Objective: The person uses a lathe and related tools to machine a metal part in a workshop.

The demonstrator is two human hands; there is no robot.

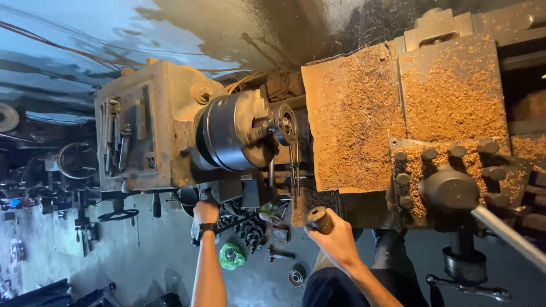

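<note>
Just below the chuck (230, 133) of the lathe, your right hand (336, 241) grips a short brass-coloured cylinder (320, 219), fingers wrapped tightly around its lower part so only the round, darker end face shows above your fist. The cylinder sits below and to the right of the chuck, close to the front edge of the chip-covered carriage (350, 119). Your left hand (205, 212) is below and slightly left of the chuck, reaching up under the headstock (151, 125); the fingers seem curled around a dark lever or handle there, though the shadow makes it hard to tell exactly what they close on. A dark watch (207, 228) bands that wrist. Right of the chuck, the carriage is buried in orange-brown shavings, and further right stands the tool post (452, 187) with its ring of bolt heads and a long pale handle (509, 236) running off toward the corner. Beneath the chuck, on the floor, lie a green object (231, 256), dark gear-like parts (251, 233) and a small metal ring (295, 277).
</note>
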